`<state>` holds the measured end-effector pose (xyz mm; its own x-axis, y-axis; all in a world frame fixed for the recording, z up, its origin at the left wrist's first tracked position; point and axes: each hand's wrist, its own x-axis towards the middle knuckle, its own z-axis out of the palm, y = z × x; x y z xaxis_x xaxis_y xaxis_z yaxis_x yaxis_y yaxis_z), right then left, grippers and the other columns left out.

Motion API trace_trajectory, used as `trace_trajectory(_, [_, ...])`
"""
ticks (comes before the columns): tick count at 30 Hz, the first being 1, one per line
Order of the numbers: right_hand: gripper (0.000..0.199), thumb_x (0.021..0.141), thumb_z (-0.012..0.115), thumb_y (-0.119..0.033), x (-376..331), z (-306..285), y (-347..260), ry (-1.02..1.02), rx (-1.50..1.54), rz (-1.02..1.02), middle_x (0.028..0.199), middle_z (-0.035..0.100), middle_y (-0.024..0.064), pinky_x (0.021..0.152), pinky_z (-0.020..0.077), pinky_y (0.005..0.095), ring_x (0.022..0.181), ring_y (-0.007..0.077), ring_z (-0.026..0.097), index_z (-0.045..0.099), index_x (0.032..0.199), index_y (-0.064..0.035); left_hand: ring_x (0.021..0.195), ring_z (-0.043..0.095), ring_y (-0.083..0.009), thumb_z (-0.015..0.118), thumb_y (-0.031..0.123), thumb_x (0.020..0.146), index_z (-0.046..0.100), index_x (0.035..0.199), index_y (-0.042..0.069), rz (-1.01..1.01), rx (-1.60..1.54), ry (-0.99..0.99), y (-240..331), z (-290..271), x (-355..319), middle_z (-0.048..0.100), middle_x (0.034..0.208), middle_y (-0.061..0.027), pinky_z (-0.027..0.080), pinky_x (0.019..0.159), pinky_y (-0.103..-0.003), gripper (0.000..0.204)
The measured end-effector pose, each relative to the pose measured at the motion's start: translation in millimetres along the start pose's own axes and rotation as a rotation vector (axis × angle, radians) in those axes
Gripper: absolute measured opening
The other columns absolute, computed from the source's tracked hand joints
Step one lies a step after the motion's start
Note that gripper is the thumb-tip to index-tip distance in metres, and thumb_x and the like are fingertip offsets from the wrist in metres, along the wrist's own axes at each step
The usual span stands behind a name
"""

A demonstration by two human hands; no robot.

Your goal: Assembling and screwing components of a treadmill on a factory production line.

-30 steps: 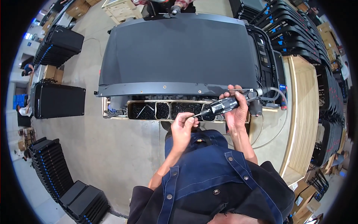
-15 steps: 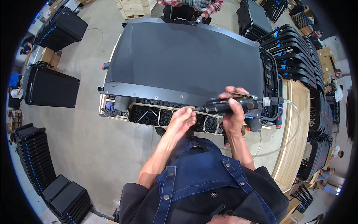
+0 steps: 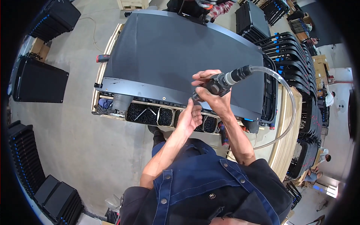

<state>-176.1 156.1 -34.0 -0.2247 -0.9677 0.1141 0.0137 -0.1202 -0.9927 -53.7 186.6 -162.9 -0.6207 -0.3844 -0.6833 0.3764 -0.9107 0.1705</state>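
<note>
My right hand [image 3: 213,94] grips a black pneumatic screwdriver [image 3: 221,81] with a clear air hose [image 3: 288,108] curving off to the right. Its tip points down at the front edge of a large dark grey panel [image 3: 176,56]. My left hand [image 3: 190,117] is at the tool's tip, fingers pinched there; whether it holds a screw is too small to tell. Below the panel's edge runs a wooden tray [image 3: 112,117] with compartments of black screws [image 3: 140,113].
Black cases [image 3: 37,80] stand on the concrete floor at left, more stacks at lower left [image 3: 26,165]. Racks of black panels with blue tabs [image 3: 288,48] fill the right. A wooden bench edge [image 3: 287,138] runs at right. Another person [image 3: 204,8] works beyond the panel.
The view has shifted so the panel sits higher and tilted. My right hand turned the screwdriver from lying level to pointing down at the panel edge; my left hand rose to its tip.
</note>
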Motion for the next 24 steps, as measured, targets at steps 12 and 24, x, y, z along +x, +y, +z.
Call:
trace_trajectory(12, [0.038,0.073,0.070,0.008,20,5,13,-0.467,-0.015,0.075,0.109,0.070,0.0092,0.099,0.0517,0.0398,0.108,0.0210,0.066,0.063,0.109,-0.0011,0.075,0.063,-0.0127,0.074,0.036,0.093,0.060,0.107,-0.003,0.768,0.232,0.286,36,-49,7,0.064,0.090,-0.0060,0.057,0.074,-0.030,0.043])
trace_trajectory(24, [0.064,0.082,0.081,-0.006,-88,-14,90,0.197,-0.525,0.159,0.101,0.068,0.0088,0.076,0.0548,0.0286,0.083,0.0121,0.064,0.048,0.136,0.0012,0.093,0.069,-0.0224,0.078,0.032,0.088,0.068,0.112,-0.003,0.792,0.882,0.466,47,-122,-2,0.072,0.099,-0.0147,0.053,0.087,-0.034,0.044])
